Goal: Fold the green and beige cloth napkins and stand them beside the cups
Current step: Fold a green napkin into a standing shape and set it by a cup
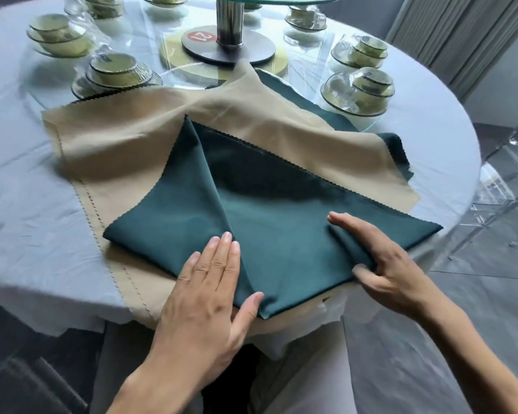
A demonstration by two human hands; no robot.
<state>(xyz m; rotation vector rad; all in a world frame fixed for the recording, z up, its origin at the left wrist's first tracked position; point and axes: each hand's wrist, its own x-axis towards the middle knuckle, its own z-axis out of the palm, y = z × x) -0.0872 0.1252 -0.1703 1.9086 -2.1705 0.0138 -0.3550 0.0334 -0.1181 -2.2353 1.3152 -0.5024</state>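
A dark green napkin (269, 198) lies spread on top of beige napkins (126, 144) near the table's front edge, with a raised crease running from its far corner toward me. My left hand (210, 291) presses flat on the green cloth's near left part, fingers straight. My right hand (380, 264) pinches a fold of the green cloth on its right side between thumb and fingers. Another green napkin (398, 150) peeks out under the beige cloth at the right. Wrapped cup-and-bowl sets (362, 88) stand on the glass turntable beyond.
The round table has a pale grey cloth (27, 204). A glass turntable (368, 127) holds several wrapped dish sets (114, 73) around a metal centre post (229, 22). A clear chair (508, 186) stands at the right. Curtains hang at the back right.
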